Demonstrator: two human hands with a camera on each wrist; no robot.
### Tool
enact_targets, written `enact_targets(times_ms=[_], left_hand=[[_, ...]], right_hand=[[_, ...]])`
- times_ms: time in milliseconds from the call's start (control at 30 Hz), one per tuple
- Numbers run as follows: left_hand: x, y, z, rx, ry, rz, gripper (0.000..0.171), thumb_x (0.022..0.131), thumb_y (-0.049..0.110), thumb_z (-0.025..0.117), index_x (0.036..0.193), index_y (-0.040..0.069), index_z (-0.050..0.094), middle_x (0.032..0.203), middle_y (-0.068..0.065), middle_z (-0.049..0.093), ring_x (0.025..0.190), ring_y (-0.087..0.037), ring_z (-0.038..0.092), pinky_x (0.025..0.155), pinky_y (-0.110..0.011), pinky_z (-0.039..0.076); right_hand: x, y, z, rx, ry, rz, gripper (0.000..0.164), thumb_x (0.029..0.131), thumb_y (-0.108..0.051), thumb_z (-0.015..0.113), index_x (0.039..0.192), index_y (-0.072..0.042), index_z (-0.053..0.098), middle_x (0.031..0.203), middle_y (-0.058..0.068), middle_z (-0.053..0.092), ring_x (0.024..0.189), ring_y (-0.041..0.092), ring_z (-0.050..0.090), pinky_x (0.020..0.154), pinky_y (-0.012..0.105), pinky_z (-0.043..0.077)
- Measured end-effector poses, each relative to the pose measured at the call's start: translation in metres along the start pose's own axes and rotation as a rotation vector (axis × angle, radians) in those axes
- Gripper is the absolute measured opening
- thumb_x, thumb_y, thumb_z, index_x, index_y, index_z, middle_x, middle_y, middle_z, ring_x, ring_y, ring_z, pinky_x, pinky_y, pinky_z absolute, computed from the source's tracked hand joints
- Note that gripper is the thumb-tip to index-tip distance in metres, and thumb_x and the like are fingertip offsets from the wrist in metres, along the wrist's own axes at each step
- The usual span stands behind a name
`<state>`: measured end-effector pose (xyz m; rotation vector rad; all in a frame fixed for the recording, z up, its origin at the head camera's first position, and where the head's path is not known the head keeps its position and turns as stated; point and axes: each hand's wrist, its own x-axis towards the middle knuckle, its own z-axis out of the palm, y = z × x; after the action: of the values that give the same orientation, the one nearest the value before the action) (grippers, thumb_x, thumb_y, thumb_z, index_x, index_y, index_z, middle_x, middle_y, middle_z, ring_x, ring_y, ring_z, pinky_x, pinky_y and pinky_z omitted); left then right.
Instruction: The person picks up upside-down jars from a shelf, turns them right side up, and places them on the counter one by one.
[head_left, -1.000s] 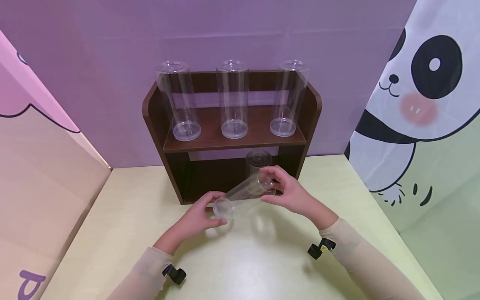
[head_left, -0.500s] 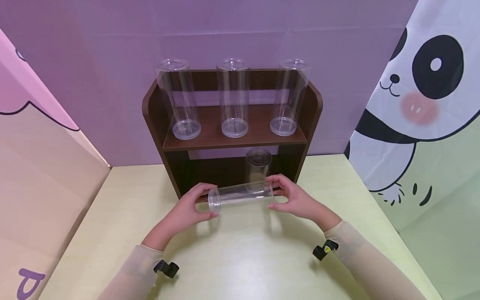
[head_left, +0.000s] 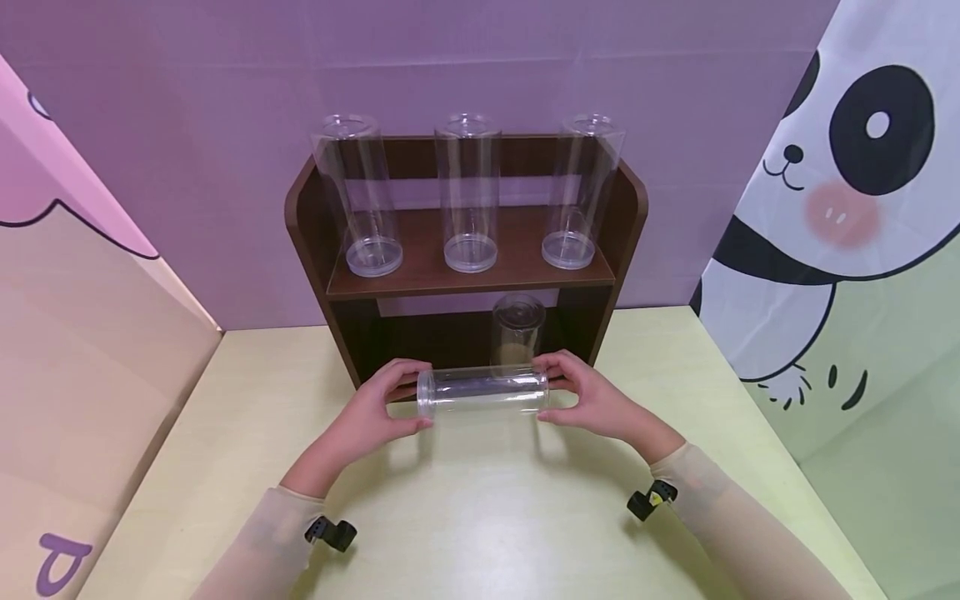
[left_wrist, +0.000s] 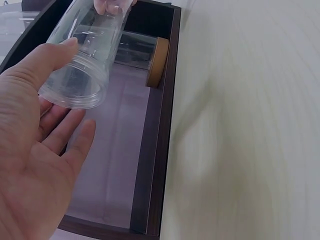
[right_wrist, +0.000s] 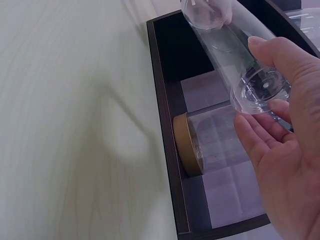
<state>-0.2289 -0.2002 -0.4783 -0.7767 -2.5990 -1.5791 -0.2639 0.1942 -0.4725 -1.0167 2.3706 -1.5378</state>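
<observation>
Between both hands a clear plastic cylinder jar [head_left: 483,390] lies level in front of the lower shelf. My left hand [head_left: 375,408] holds its left end, thumb on the near side and fingers on the far side. At the opposite end my right hand [head_left: 588,398] grips the jar the same way. The left wrist view shows a ridged rim on the jar [left_wrist: 80,82] beside the left thumb. In the right wrist view, a round moulded end of the jar [right_wrist: 262,85] sits between thumb and fingers.
A dark brown two-tier shelf [head_left: 480,283] stands at the back of the pale table [head_left: 480,508]. Three upright clear jars occupy its top tier, including the middle jar [head_left: 470,192]. On the lower tier stands another jar [head_left: 517,321], tan at its base, partly behind the held one.
The jar has turned from slanted, right end raised and farther back, to level. My left hand has shifted slightly up and left; my right hand has moved a little right.
</observation>
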Motion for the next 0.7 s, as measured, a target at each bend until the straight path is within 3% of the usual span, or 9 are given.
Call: enact_targets(times_ms=[167,333,567,700], left_hand=[[0.0,0.0,0.0,-0.06,0.02,0.019,0.081,0.085,0.0,0.095,0.155,0.006,0.056,0.151,-0.007,0.057,0.142,-0.033,0.06,0.114,-0.037,0.054],[0.001,0.004,0.0,-0.151,0.063,0.032,0.08,0.085,-0.004,0.094,0.155,0.008,0.057,0.151,-0.005,0.056,0.14,-0.028,0.059,0.112,-0.029,0.054],[0.002,0.009,-0.001,-0.277,0.128,0.063,0.079,0.087,-0.014,0.087,0.157,-0.002,0.053,0.157,-0.017,0.05,0.14,-0.019,0.057,0.114,-0.024,0.05],[0.004,0.014,-0.001,-0.312,0.152,0.061,0.076,0.089,-0.014,0.084,0.157,0.0,0.053,0.16,-0.019,0.051,0.139,-0.017,0.057,0.115,-0.024,0.049]], right_hand=[[-0.001,0.001,0.001,-0.022,-0.006,0.041,0.074,0.09,-0.004,0.092,0.153,-0.001,0.054,0.151,0.014,0.058,0.137,0.035,0.061,0.12,0.05,0.049],[-0.002,0.002,0.005,-0.018,-0.03,0.062,0.077,0.092,-0.008,0.091,0.156,0.003,0.049,0.153,0.022,0.06,0.139,0.04,0.06,0.122,0.06,0.045],[-0.003,0.007,0.014,0.029,-0.052,0.1,0.071,0.093,-0.007,0.09,0.154,-0.002,0.055,0.151,0.013,0.066,0.139,0.035,0.063,0.122,0.057,0.047],[-0.003,0.011,0.021,0.047,-0.064,0.093,0.068,0.094,-0.009,0.09,0.152,-0.002,0.057,0.148,0.012,0.068,0.137,0.033,0.064,0.121,0.056,0.048]])
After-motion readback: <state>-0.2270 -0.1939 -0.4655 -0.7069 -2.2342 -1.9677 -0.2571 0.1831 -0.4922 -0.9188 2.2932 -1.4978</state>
